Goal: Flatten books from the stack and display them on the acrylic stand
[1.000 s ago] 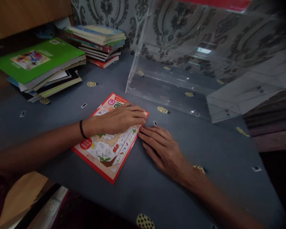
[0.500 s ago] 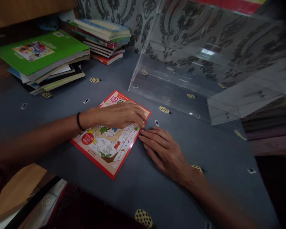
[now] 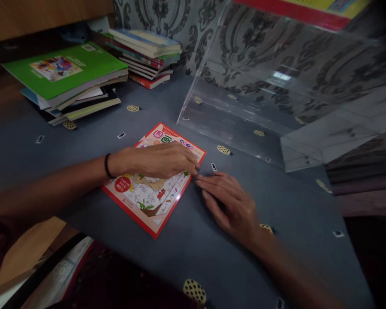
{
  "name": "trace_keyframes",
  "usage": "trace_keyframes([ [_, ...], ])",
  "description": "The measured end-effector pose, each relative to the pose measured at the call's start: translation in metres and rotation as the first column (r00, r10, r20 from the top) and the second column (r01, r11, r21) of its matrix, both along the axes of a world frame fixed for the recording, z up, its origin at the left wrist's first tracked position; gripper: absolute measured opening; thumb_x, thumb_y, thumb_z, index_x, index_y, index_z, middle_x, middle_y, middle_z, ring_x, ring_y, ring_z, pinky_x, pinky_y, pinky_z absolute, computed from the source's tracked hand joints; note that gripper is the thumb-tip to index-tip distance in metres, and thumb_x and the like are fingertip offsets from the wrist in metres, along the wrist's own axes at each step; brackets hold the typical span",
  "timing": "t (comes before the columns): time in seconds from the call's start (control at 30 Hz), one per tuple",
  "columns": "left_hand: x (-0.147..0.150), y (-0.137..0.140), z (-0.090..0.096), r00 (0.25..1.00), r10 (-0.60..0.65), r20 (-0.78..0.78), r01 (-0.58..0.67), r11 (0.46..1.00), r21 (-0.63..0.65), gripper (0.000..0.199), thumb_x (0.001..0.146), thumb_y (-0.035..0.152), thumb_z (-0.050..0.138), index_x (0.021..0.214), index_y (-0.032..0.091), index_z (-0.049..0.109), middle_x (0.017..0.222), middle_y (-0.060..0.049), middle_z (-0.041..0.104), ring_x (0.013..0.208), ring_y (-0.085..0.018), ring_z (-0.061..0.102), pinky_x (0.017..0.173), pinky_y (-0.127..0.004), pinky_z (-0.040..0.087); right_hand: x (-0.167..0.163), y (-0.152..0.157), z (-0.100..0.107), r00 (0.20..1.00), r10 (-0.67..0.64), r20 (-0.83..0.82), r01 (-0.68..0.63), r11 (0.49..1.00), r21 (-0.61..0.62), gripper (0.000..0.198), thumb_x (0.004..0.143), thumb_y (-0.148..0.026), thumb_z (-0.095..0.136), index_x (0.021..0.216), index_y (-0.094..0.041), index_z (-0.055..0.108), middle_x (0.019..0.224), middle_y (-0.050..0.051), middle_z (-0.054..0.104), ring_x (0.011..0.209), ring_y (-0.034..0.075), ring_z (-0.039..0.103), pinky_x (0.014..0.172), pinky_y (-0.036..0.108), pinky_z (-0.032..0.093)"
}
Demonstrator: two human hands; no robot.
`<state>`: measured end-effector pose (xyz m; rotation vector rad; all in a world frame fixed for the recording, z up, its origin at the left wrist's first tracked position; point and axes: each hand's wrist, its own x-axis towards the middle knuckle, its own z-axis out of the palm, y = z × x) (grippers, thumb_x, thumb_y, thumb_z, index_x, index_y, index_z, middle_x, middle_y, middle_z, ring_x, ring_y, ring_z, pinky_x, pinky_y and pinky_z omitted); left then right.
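Observation:
A red-bordered children's book (image 3: 148, 195) with a cartoon drawing on its cover lies closed and askew on the table. My left hand (image 3: 164, 159) rests palm down across its upper part, fingers stretched toward the right edge, hiding part of the title and picture. A dark band circles that wrist. Just off the book's right edge is my right hand (image 3: 230, 204), its fingers extended and the thumb a little apart. Its fingertips are close to those of my left hand; whether they touch, I cannot tell.
Two stacks stand at the back left: one topped by a green book (image 3: 64, 73), the other a pile of thinner books (image 3: 144, 53). A clear acrylic shelf (image 3: 238, 128) stands behind the book, with a red and yellow item (image 3: 296, 13) on top. The grey tablecloth (image 3: 167, 266) has pineapple prints.
My right hand has drawn slightly away from the book's edge, and its thumb is more apart from the fingers. My left hand has shifted slightly, showing more of the title. The camera view has moved a little.

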<state>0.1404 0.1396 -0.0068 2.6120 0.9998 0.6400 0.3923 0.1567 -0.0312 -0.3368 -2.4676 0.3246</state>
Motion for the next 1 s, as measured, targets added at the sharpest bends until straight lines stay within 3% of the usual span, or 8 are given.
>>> trace_keyframes([
  [0.1,-0.006,-0.004,0.004,0.995,-0.103,-0.013,0.102,0.993,-0.051,0.036,0.09,0.001,0.054,0.112,0.023,0.073,0.123,-0.005,0.074,0.12,-0.018,0.066,0.11,-0.037,0.048,0.003,0.001,0.0,0.994,-0.108,-0.025,0.106,0.992,-0.069,0.025,0.097,-0.009,0.056,0.115,-0.023,0.066,0.109,0.01,0.077,0.101,0.024,0.073,0.093,0.046,0.058],
  [0.23,-0.006,-0.008,0.006,0.994,-0.108,-0.015,0.106,0.992,-0.066,0.037,0.09,0.001,0.053,0.107,0.026,0.074,0.12,-0.003,0.075,0.12,-0.018,0.066,0.113,-0.041,0.045,0.002,0.002,0.001,0.992,-0.117,0.044,0.121,0.986,-0.112,0.016,0.099,-0.014,0.054,0.106,-0.023,0.066,0.117,0.012,0.074,0.106,0.026,0.071,0.09,0.047,0.058],
  [0.5,-0.004,-0.009,0.01,0.99,-0.105,-0.091,0.1,0.994,-0.052,0.031,0.091,0.005,0.057,0.107,0.025,0.074,0.123,-0.006,0.073,0.118,-0.02,0.066,0.11,-0.042,0.047,-0.001,0.005,-0.005,0.992,-0.035,0.121,0.041,0.998,-0.044,0.032,0.101,-0.016,0.051,0.13,-0.023,0.062,0.126,0.013,0.07,0.119,0.028,0.065,0.098,0.052,0.055],
  [0.73,-0.012,-0.011,0.001,0.992,-0.117,-0.039,0.112,0.988,-0.107,0.034,0.096,0.009,0.053,0.113,0.029,0.074,0.135,-0.004,0.068,0.13,-0.018,0.059,0.117,-0.042,0.041,-0.001,0.005,-0.013,0.985,-0.063,0.162,0.06,0.998,0.023,0.03,0.102,-0.019,0.048,0.125,-0.015,0.067,0.127,0.016,0.069,0.12,0.031,0.062,0.096,0.054,0.055],
  [1.0,-0.013,-0.015,0.003,0.995,-0.095,-0.007,0.093,0.984,-0.154,0.039,0.089,0.003,0.058,0.107,0.032,0.077,0.136,-0.002,0.068,0.133,-0.019,0.057,0.118,-0.043,0.04,0.0,0.005,-0.014,0.983,-0.06,0.172,0.062,0.998,-0.009,0.035,0.101,-0.019,0.05,0.131,-0.021,0.067,0.132,0.014,0.067,0.124,0.031,0.06,0.101,0.056,0.053],
])
